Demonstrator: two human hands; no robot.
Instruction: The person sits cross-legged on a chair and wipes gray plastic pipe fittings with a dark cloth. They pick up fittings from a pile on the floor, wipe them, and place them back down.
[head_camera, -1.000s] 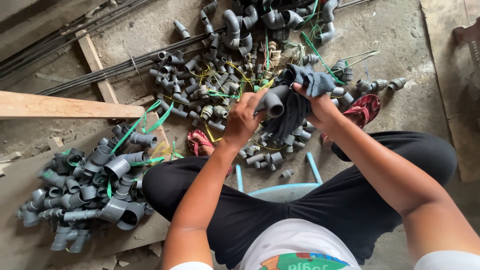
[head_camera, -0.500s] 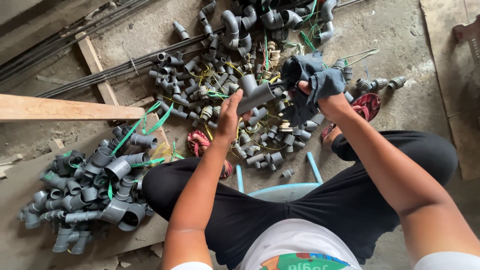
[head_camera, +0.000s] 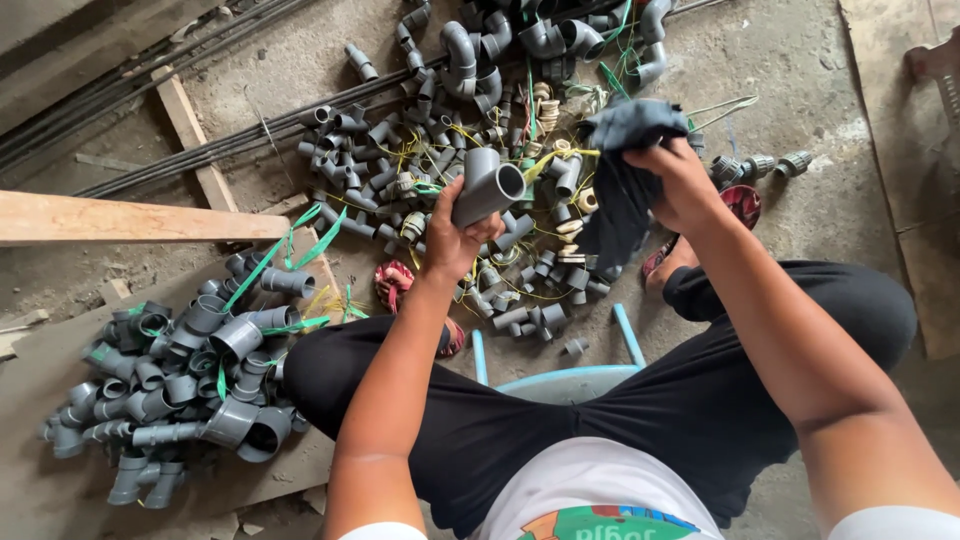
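Blue stool (head_camera: 560, 378), under the seated person. Left hand (head_camera: 450, 240): closed round a grey fitting (head_camera: 487, 187), held up above the floor, open end toward the camera. Right hand (head_camera: 685, 185): clamped on a dark rag (head_camera: 620, 180) hanging just beside the fitting, hands apart. Left, on a board: heap of larger fittings (head_camera: 180, 370). Beyond: scattered pile (head_camera: 450, 150) on the concrete floor (head_camera: 800, 80), plank (head_camera: 120, 215).
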